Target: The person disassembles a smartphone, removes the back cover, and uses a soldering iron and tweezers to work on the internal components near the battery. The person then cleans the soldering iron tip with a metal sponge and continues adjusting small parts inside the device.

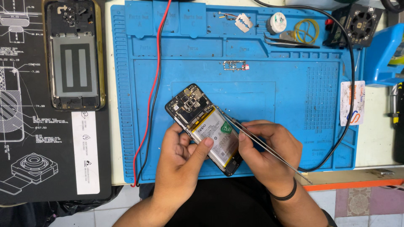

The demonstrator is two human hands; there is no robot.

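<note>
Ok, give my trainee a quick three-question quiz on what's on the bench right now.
1. True or false: the left hand holds the opened phone over the blue repair mat.
2. Which tool is in the right hand? A) screwdriver B) tweezers C) spudger
3. What lies on the black mat at the upper left?

Key:
1. True; its thumb rests on the battery.
2. B, tips at the battery's upper edge.
3. A phone back housing, inner side up.
</note>
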